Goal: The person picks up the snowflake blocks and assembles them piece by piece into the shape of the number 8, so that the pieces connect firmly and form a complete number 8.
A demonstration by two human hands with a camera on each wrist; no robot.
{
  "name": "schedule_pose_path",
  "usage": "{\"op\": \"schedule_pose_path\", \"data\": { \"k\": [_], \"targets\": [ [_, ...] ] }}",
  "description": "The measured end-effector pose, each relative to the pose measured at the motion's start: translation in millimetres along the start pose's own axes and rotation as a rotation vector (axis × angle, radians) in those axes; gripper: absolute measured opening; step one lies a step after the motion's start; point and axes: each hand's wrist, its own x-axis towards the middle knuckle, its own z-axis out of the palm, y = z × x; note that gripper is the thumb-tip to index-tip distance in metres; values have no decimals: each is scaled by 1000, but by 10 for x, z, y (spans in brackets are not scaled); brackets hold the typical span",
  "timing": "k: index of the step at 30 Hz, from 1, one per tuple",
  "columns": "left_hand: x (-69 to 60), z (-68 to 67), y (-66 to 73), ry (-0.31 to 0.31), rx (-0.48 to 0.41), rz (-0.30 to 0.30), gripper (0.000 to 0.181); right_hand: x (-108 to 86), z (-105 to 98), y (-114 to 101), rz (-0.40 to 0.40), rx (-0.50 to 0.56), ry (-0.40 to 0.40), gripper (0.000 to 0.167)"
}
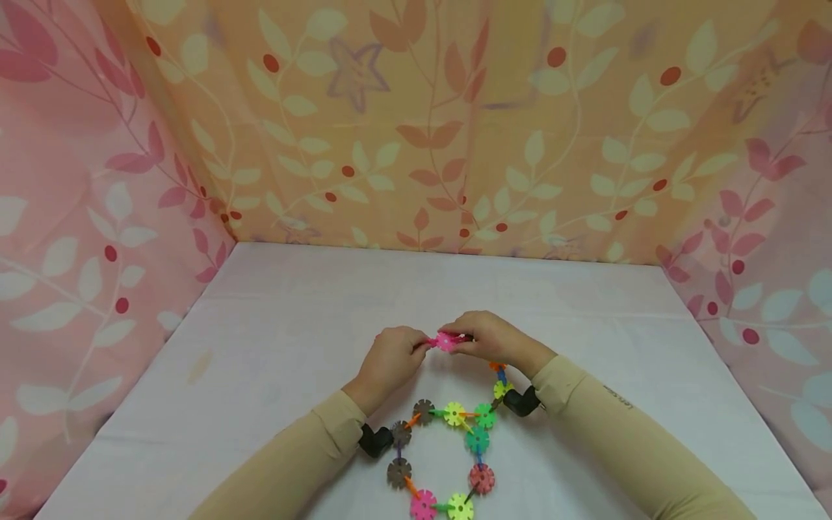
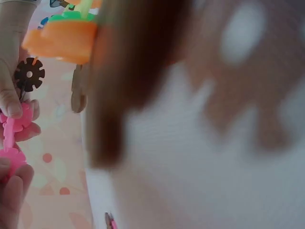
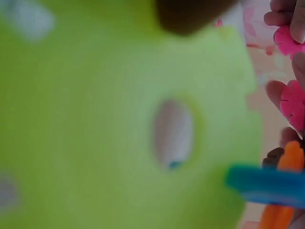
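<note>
Over the table, my left hand (image 1: 394, 361) pinches a pink notched disc (image 2: 12, 160) by its edge. Close beside it, my right hand (image 1: 490, 338) pinches another pink disc (image 1: 445, 341). A pink piece joins the two discs in the left wrist view. Near the right hand's fingers is a dark brown disc (image 2: 29, 75). From below the right hand, an orange disc (image 1: 497, 366), a blue piece (image 1: 501, 377) and a yellow disc (image 1: 503, 389) lead down toward a ring of linked discs (image 1: 482, 479). The right wrist partly hides this strand.
The ring lies on the white-covered table (image 1: 292, 303) below the hands, with green, yellow, brown, pink and red discs. Floral curtains (image 1: 429, 130) stand behind and at both sides. A large yellow-green disc (image 3: 95, 119) blocks much of the right wrist view.
</note>
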Motion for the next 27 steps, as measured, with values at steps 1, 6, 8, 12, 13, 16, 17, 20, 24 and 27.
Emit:
{"op": "schedule_pose_path", "data": {
  "k": [1,6,8,12,13,16,17,20,24,27],
  "targets": [
    [0,1,3,1,0,12,7,-5,-1,1,2,-1,-2,35],
    [-18,3,29,-17,-13,52,9,-24,-4,12,14,65,-47,36],
    [-22,6,35,-21,-16,54,9,-28,-2,13,11,72,-61,35],
    [-25,5,47,-25,-15,38,10,-27,5,5,9,62,-67,34],
    [-27,5,47,-27,-16,30,10,-25,9,4,10,61,-67,33],
    [-30,-1,35,-35,-13,15,10,-18,17,4,20,67,-67,33],
    [-29,-6,30,-36,-11,15,10,-16,17,5,25,75,-65,33],
    [-23,-20,10,-28,-2,27,9,-8,11,3,39,83,-62,33],
    [-14,-31,-8,-2,11,49,8,2,-3,-14,46,87,-47,35],
    [-9,-24,-3,21,24,77,7,5,-13,-37,37,83,-36,35]
  ]
}}
